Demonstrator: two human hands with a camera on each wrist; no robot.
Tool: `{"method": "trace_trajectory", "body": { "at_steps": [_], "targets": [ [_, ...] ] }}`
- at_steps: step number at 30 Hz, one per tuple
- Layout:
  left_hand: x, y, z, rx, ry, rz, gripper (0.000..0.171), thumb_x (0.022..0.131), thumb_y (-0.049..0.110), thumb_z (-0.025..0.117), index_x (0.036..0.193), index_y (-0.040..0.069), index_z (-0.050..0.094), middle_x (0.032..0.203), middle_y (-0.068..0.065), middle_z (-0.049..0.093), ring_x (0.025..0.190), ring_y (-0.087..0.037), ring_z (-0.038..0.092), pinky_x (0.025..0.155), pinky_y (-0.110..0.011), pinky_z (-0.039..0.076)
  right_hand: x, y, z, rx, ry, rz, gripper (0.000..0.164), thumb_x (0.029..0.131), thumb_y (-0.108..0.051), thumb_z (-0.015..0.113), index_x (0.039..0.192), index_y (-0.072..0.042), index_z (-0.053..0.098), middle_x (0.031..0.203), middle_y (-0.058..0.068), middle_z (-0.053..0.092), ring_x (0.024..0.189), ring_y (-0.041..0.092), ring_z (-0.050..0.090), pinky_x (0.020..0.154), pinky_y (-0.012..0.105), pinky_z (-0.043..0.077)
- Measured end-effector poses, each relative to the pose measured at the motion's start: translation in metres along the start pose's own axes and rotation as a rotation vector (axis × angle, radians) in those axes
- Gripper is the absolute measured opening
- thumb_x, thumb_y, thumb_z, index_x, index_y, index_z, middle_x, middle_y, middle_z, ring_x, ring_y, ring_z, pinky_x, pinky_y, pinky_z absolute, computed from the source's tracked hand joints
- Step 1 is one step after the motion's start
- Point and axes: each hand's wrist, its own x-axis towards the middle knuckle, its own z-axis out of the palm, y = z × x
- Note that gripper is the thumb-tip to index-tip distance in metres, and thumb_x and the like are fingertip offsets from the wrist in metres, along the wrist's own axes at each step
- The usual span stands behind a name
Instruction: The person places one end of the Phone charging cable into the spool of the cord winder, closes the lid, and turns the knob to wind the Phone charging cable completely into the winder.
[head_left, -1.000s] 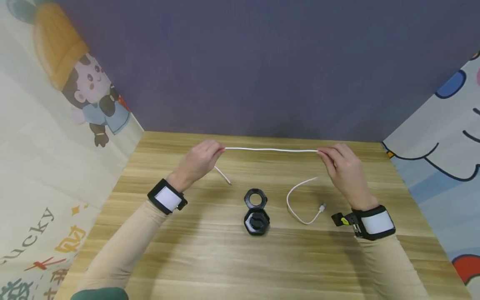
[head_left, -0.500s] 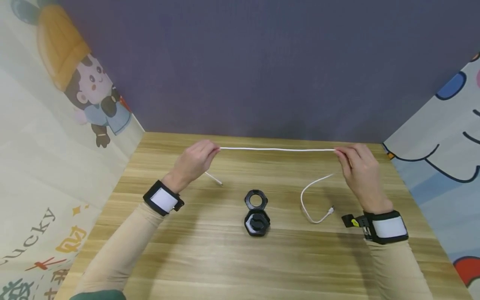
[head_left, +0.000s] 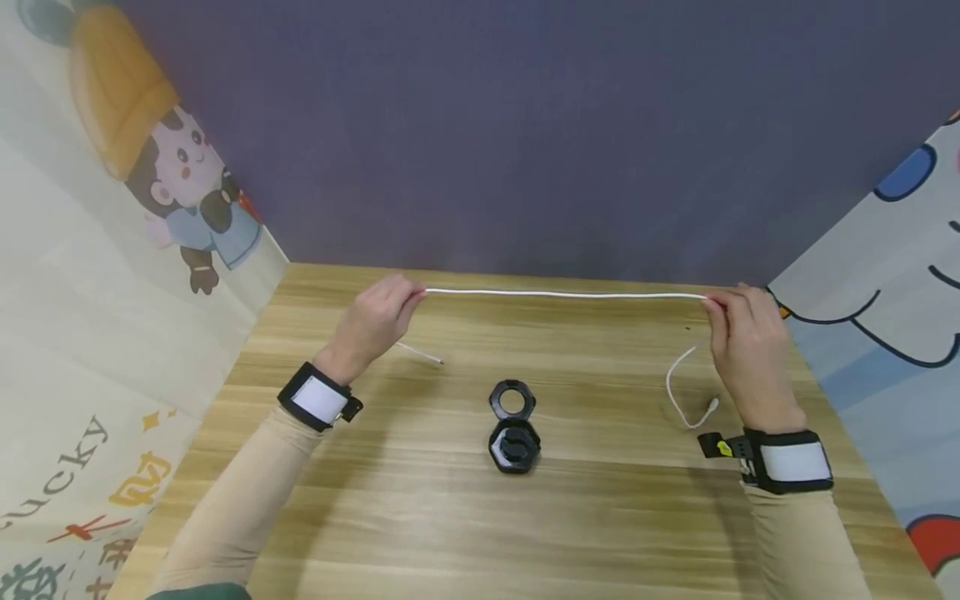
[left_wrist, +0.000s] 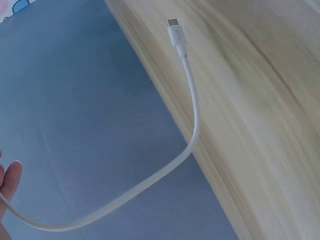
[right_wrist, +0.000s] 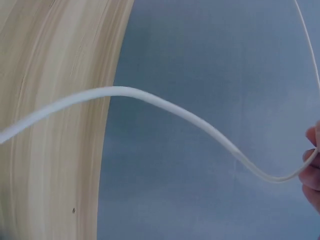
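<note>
A white charging cable (head_left: 562, 293) is stretched nearly straight between both hands, above the far part of the table. My left hand (head_left: 372, 317) pinches it at the left, and a short tail with a small metal-tipped plug (left_wrist: 177, 37) hangs from that hand. At the right, my right hand (head_left: 750, 350) pinches the cable between thumb and fingers. From there the other tail (right_wrist: 185, 112) curves down, ending in a white connector (head_left: 712, 404) in the head view. Only fingertips show at the edges of both wrist views.
On the wooden table (head_left: 465, 533), a black hexagonal case (head_left: 514, 447) lies with its ring-shaped lid (head_left: 512, 401) flipped back, between the forearms. A dark blue-grey panel (head_left: 525, 142) rises behind the table; printed cloths (head_left: 67, 275) flank it.
My right hand has moved right and my left hand slightly left, lengthening the straight stretch of cable between them. The right tail has shifted right and looks shorter. The black case stays put.
</note>
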Motion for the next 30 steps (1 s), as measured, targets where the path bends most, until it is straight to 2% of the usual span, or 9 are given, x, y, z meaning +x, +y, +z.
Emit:
{"method": "trace_trajectory", "body": {
  "at_steps": [5,10,14,19,23,30],
  "targets": [
    [-0.006,-0.005,-0.003,0.002,0.007,-0.052,0.01,0.094,-0.002,0.071,0.098,-0.007,0.064,0.084,-0.017,0.065,0.074,-0.032,0.064,0.066,-0.043,0.059,-0.006,0.008,-0.004,-0.012,0.024,0.038,0.015,0.096,0.003,0.067,0.102,0.016,0.063,0.098,0.033,0.063,0.095,0.052,0.057,0.101,0.058,0.047],
    [-0.013,-0.01,-0.007,0.017,0.008,-0.083,0.009,0.095,-0.002,0.07,0.097,-0.007,0.064,0.083,-0.017,0.065,0.072,-0.032,0.064,0.066,-0.043,0.059,-0.01,0.014,-0.008,-0.034,0.042,0.057,0.016,0.096,0.003,0.067,0.102,0.017,0.062,0.099,0.034,0.062,0.093,0.053,0.056,0.086,0.06,0.047],
    [-0.018,-0.015,-0.01,0.038,0.026,-0.11,0.008,0.096,-0.001,0.069,0.097,-0.007,0.064,0.082,-0.018,0.064,0.072,-0.033,0.064,0.066,-0.044,0.059,-0.013,0.017,-0.012,-0.056,0.036,0.062,0.018,0.097,0.001,0.066,0.103,0.018,0.061,0.098,0.035,0.061,0.091,0.053,0.055,0.079,0.059,0.044],
    [-0.025,-0.021,-0.016,0.043,0.032,-0.157,0.008,0.098,0.0,0.066,0.097,-0.008,0.064,0.082,-0.018,0.065,0.072,-0.034,0.064,0.066,-0.044,0.059,-0.014,0.02,-0.015,-0.059,0.087,0.064,0.019,0.097,0.001,0.066,0.101,0.019,0.061,0.095,0.037,0.059,0.089,0.054,0.054,0.077,0.061,0.044],
    [-0.027,-0.023,-0.019,0.058,0.069,-0.185,0.007,0.096,-0.002,0.068,0.095,-0.008,0.064,0.08,-0.019,0.064,0.07,-0.035,0.063,0.064,-0.045,0.057,-0.013,0.02,-0.017,-0.067,0.125,0.073,0.02,0.098,-0.001,0.065,0.1,0.019,0.062,0.094,0.036,0.058,0.088,0.054,0.054,0.076,0.062,0.044],
    [-0.028,-0.023,-0.025,0.095,0.103,-0.209,0.01,0.098,0.0,0.067,0.094,-0.008,0.063,0.08,-0.021,0.065,0.071,-0.038,0.063,0.064,-0.047,0.057,-0.013,0.025,-0.022,-0.077,0.11,0.097,0.023,0.101,-0.004,0.063,0.102,0.019,0.061,0.096,0.036,0.057,0.092,0.055,0.054,0.077,0.061,0.043]
  ]
}}
